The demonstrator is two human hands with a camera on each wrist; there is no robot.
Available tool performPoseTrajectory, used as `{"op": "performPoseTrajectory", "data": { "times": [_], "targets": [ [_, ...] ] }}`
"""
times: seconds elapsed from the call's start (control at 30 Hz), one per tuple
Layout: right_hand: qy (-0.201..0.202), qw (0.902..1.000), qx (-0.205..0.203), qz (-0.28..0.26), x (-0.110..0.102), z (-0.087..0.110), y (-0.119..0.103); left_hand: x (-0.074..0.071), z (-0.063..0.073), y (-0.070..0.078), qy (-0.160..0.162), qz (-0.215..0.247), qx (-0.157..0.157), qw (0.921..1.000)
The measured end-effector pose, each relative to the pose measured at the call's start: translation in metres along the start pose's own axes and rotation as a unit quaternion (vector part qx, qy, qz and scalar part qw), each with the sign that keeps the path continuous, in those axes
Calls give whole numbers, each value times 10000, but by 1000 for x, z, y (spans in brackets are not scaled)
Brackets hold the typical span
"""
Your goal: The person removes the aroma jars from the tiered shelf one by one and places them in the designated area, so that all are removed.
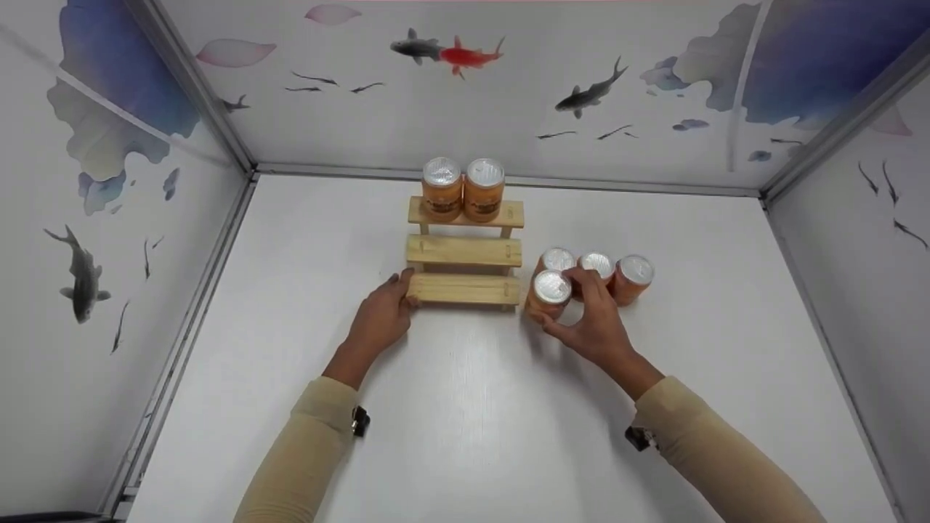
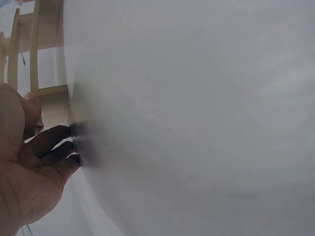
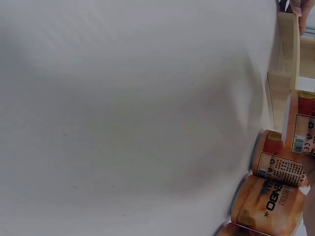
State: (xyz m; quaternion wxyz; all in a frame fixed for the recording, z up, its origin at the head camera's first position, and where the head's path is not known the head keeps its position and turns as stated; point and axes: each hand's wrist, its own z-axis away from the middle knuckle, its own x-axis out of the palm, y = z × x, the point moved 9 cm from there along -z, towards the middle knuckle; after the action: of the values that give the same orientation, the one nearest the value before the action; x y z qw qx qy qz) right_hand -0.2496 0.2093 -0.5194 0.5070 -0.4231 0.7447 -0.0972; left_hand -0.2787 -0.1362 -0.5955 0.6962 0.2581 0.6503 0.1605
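A three-step wooden rack [image 1: 465,250] stands on the white table. Two orange cans with silver tops, a left one [image 1: 442,190] and a right one [image 1: 484,190], sit side by side on its top step. My left hand [image 1: 381,312] grips the left end of the lowest step; in the left wrist view, its other fingers [image 2: 51,140] reach down to the tabletop. Between thumb and fingers, my right hand [image 1: 599,327] holds an orange can [image 1: 551,296] upright, raised off the table in the right wrist view. Right behind it stand three similar cans, the rightmost [image 1: 633,280] fully visible.
White panels with painted fish enclose the table [image 1: 450,436] at the back [image 1: 523,109] and both sides. The rack's middle step [image 1: 465,250] and lowest step [image 1: 465,289] are bare wood. Dark clips hang at both sleeve cuffs.
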Motion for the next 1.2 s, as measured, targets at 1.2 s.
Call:
{"op": "performPoseTrajectory", "data": {
  "times": [1.2],
  "targets": [
    [-574, 9983, 82, -53, 7, 13, 24, -2, 1, 1, -76, 19, -1, 10000]
  ]
}}
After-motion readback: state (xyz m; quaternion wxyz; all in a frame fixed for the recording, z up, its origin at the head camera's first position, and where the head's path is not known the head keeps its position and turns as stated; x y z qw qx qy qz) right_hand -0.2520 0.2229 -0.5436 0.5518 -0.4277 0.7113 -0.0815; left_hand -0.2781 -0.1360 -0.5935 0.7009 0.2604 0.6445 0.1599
